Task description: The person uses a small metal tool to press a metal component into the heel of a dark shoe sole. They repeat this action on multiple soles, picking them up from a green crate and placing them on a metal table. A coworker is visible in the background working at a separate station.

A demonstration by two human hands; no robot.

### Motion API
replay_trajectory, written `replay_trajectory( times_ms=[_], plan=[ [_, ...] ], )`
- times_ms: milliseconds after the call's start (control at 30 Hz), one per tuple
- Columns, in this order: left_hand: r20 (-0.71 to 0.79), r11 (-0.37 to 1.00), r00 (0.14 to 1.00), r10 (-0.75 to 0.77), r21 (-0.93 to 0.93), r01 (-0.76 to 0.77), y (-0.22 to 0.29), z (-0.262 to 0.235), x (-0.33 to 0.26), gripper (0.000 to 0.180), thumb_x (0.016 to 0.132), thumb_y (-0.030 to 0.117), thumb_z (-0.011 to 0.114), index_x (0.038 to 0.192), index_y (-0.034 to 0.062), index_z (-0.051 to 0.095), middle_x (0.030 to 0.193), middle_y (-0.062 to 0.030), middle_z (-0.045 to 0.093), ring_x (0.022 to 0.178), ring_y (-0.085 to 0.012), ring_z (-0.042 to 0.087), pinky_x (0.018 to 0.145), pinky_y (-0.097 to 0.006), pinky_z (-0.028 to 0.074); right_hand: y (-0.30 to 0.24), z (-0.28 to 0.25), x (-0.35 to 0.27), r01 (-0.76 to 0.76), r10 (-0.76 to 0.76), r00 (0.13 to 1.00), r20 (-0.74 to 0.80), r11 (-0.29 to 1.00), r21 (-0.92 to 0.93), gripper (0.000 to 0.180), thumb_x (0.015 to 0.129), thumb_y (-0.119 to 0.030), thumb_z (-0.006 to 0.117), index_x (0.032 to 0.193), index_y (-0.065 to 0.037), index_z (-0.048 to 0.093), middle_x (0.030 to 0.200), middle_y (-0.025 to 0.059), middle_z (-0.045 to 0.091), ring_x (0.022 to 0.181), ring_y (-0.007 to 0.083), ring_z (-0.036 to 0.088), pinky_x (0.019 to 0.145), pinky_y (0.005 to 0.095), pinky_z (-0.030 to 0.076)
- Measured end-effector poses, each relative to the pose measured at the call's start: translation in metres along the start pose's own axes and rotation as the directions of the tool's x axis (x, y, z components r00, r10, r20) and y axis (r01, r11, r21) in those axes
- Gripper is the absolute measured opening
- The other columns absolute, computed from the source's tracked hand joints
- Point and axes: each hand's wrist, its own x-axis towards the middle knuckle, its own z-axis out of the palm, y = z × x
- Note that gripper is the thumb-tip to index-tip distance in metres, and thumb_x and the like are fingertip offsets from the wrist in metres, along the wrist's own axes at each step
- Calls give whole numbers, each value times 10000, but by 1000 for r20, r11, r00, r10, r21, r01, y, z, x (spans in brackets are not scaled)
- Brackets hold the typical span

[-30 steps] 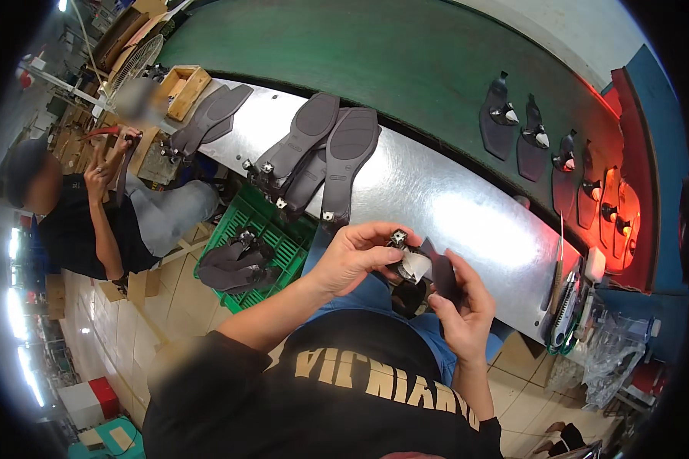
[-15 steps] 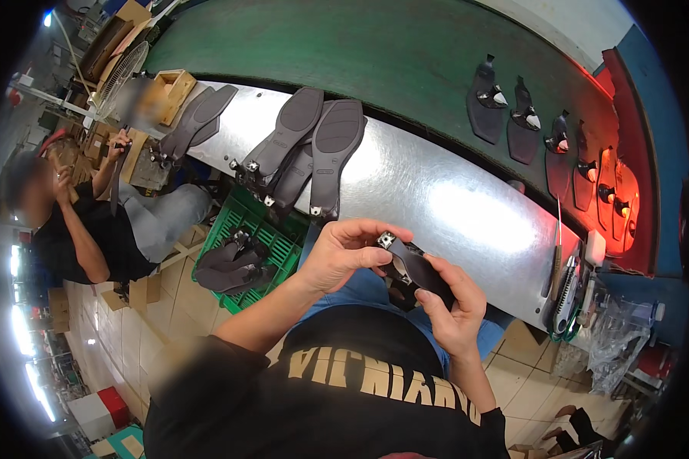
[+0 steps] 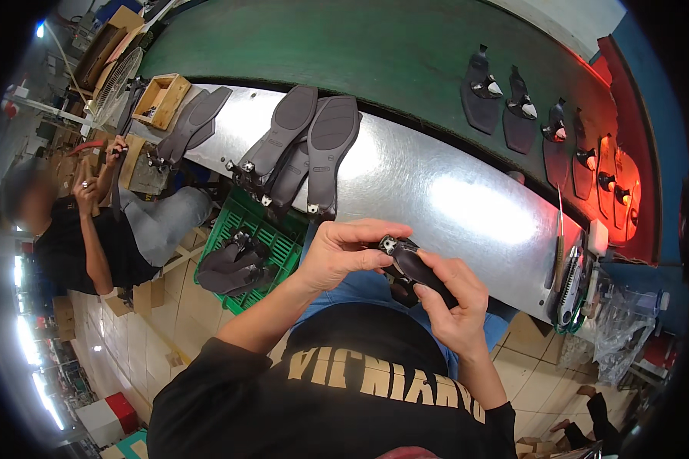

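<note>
A dark sandal [image 3: 415, 269] with a shiny pale piece at one end is held over the near edge of the metal table. The fingers and thumb of my left hand [image 3: 338, 256] close round that end. My right hand [image 3: 453, 302] grips the darker sole from the other side, thumb below and fingers above. The fingers cover much of the sandal. Just beyond my left hand, dark sandal soles [image 3: 334, 145] lie in an overlapping pile, their pale-tipped ends hanging over the table's edge.
A green crate [image 3: 287, 256] with dark sandals stands low at left. Sandals [image 3: 481, 103] line the green conveyor belt [image 3: 344, 46], leading into a red-lit opening. A box cutter [image 3: 569, 294] lies at the table's right end. Another person [image 3: 92, 237] works at far left, near a wooden box [image 3: 161, 102].
The sandal has turned slightly in my hands, and my left fingers have shifted a little over its end. At far left, the other person's hands have moved.
</note>
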Motion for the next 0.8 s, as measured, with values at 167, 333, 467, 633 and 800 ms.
replay_trajectory(
  times_ms=[167, 333, 467, 633, 800],
  plan=[
    [109, 997, 992, 69, 29, -73, -3, -2, -1, 361, 772, -111, 641, 1109, 7, 687, 1242, -264, 586, 1034, -265, 651, 755, -291, 588, -6, -5, 5, 47, -42, 997, 58, 996, -80, 417, 684, 27, 709, 1098, -3, 660, 783, 127, 629, 679, 259, 605, 637, 332, 465],
    [186, 991, 978, 98, 72, -113, -4, -5, -1, 416, 741, -146, 605, 1122, 3, 684, 1278, -273, 563, 1101, -301, 628, 892, -328, 538, -10, -9, 6, 95, -74, 991, 110, 977, -192, 439, 680, -18, 731, 1113, -30, 656, 788, 100, 618, 688, 257, 602, 642, 350, 462],
    [235, 992, 970, 69, 85, -91, -1, -4, 0, 455, 714, -172, 564, 1119, -4, 684, 1303, -271, 548, 1150, -303, 603, 966, -344, 488, -10, -10, 4, 136, -101, 986, 134, 949, -283, 456, 680, -44, 740, 1127, -46, 652, 806, 87, 612, 704, 255, 600, 658, 356, 461],
    [244, 985, 966, 86, 126, -119, 0, -2, 0, 445, 732, -175, 546, 1126, -15, 678, 1319, -252, 543, 1185, -271, 579, 955, -324, 491, -9, -7, 7, 123, -86, 987, 139, 950, -287, 451, 686, -43, 737, 1127, -39, 648, 804, 98, 611, 708, 268, 605, 651, 358, 468],
    [65, 983, 993, -100, 159, 88, 13, 14, 3, 440, 824, -125, 506, 1229, 3, 617, 1364, -192, 524, 1123, -203, 605, 837, -271, 556, -2, -9, 14, -157, 164, 978, 129, 986, -61, 395, 725, -22, 713, 1113, -19, 641, 835, 131, 644, 721, 270, 634, 648, 338, 486]
  ],
)
